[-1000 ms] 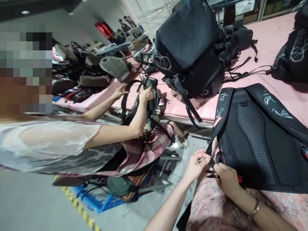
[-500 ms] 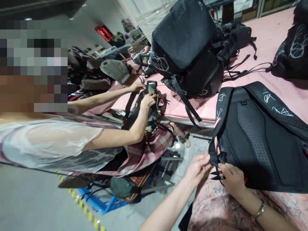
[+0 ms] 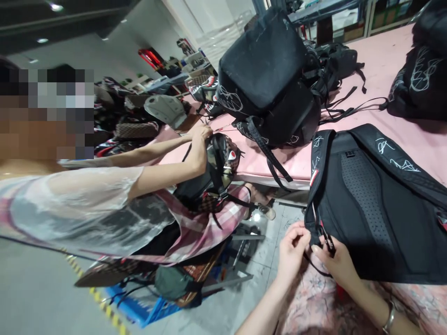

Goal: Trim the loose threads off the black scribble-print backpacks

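A black backpack (image 3: 368, 204) with white scribbled shoulder straps lies back panel up, partly over my lap. My left hand (image 3: 292, 246) is closed in a pinch at the lower end of the near shoulder strap (image 3: 316, 186). Just to the right, my right hand (image 3: 338, 266) is closed around small black thread snips (image 3: 328, 243). Their blades point up and away, beside the strap's lower end. A thin black strap loops below and between my hands. The exact spot between my fingertips is too small to make out.
Stacked black backpacks (image 3: 261, 65) stand on the pink table (image 3: 377, 60); more black bags (image 3: 415, 74) are at right. On the left a co-worker's hands (image 3: 202, 132) work at a camouflage backpack (image 3: 218, 163). A blue frame (image 3: 139, 307) holding bags stands on the floor.
The thread snips have turned in my right hand from pointing left to pointing up by the strap. My left hand stays near the strap end. The co-worker's hands have come together at the bag's top.
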A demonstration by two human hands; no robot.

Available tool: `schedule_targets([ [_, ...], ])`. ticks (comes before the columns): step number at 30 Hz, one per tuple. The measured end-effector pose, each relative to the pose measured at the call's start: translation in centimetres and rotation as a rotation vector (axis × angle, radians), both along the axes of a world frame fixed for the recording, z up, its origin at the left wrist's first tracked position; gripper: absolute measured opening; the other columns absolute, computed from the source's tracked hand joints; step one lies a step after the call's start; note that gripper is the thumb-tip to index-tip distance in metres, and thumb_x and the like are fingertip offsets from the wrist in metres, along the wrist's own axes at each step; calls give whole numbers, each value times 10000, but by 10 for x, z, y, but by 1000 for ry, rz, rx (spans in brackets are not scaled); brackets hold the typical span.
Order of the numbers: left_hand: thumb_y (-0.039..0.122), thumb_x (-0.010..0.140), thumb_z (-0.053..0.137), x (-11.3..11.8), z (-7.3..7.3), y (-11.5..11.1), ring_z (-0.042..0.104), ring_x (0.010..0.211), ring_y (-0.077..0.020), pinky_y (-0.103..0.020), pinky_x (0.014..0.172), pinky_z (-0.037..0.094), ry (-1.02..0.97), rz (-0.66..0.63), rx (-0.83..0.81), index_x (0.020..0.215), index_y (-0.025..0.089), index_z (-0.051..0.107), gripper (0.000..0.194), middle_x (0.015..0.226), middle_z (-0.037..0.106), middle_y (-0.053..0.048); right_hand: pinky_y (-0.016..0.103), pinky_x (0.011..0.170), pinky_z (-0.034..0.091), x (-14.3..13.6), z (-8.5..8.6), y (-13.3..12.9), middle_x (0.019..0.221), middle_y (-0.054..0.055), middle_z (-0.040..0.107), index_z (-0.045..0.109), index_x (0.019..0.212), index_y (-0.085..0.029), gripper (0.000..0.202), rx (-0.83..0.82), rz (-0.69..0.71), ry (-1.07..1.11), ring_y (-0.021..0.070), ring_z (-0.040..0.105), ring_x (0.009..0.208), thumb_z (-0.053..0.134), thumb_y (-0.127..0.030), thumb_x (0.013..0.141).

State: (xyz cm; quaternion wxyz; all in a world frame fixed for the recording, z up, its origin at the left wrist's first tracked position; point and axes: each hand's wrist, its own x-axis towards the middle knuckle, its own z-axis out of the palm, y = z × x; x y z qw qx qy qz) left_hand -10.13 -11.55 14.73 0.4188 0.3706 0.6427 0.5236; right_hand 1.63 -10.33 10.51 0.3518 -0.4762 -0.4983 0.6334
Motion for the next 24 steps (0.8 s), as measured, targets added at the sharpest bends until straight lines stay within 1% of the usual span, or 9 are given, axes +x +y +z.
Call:
schedule_targets([
  [3, 254, 767, 589, -7, -3, -8, 535, 887, -194, -322, 797, 429, 424, -38, 80, 826, 196, 674, 119, 916, 579, -68, 206, 443, 280, -1, -6, -4, 526, -71, 320, 495, 722, -161, 262, 8, -24, -45, 90, 307, 477, 563, -413, 743],
  [6, 259, 809, 543, -14, -2, -15, 547, 823, -184, -319, 765, 441, 734, -196, 90, 889, 213, 692, 175, 844, 600, -70, 209, 450, 288, -1, -9, -6, 527, -72, 323, 503, 743, -163, 246, 23, 6, -64, 94, 319, 478, 557, -403, 746],
  [8, 277, 819, 533, -18, 1, -18, 559, 806, -179, -299, 733, 458, 793, -287, 55, 977, 201, 676, 226, 859, 605, -83, 209, 451, 282, 0, -10, -6, 514, -81, 296, 507, 746, -162, 228, 34, 24, -88, 92, 303, 470, 555, -386, 746],
  [11, 293, 842, 494, -20, 5, -19, 569, 795, -170, -274, 712, 472, 810, -360, -7, 1019, 176, 658, 269, 866, 598, -93, 206, 441, 279, 1, -9, -5, 509, -85, 282, 526, 780, -156, 242, 34, 44, -76, 91, 289, 459, 552, -395, 748],
  [16, 272, 870, 403, -16, 9, -18, 545, 800, -190, -301, 711, 454, 938, -443, -38, 1028, 168, 637, 300, 869, 583, -105, 208, 448, 339, 3, -10, -7, 547, -57, 389, 553, 852, -149, 329, 22, 27, -46, 108, 386, 478, 571, -455, 734],
  [18, 260, 871, 384, -13, 9, -15, 532, 788, -189, -306, 715, 438, 893, -405, -22, 974, 161, 638, 291, 845, 575, -101, 211, 476, 372, 3, -9, -7, 582, -36, 436, 557, 873, -149, 324, 41, 31, -44, 117, 432, 510, 562, -449, 751],
  [20, 264, 865, 389, -12, 7, -11, 517, 756, -177, -295, 703, 416, 746, -330, -21, 838, 159, 632, 266, 787, 562, -80, 207, 481, 378, 6, -7, -5, 592, -28, 456, 558, 881, -150, 287, 65, 68, -44, 115, 445, 515, 542, -419, 779],
  [22, 301, 844, 430, -12, 4, -8, 483, 680, -153, -270, 643, 382, 510, -249, -73, 686, 158, 580, 260, 692, 523, -41, 201, 467, 360, 9, -6, -2, 565, -40, 441, 554, 875, -154, 241, 91, 104, -61, 105, 426, 491, 532, -380, 794],
  [24, 386, 795, 500, -12, 2, -5, 408, 573, -117, -238, 552, 317, 197, -188, -172, 615, 153, 522, 296, 593, 449, 4, 200, 456, 337, 13, -7, 2, 529, -60, 397, 540, 837, -163, 201, 109, 112, -85, 97, 393, 469, 539, -359, 790],
])
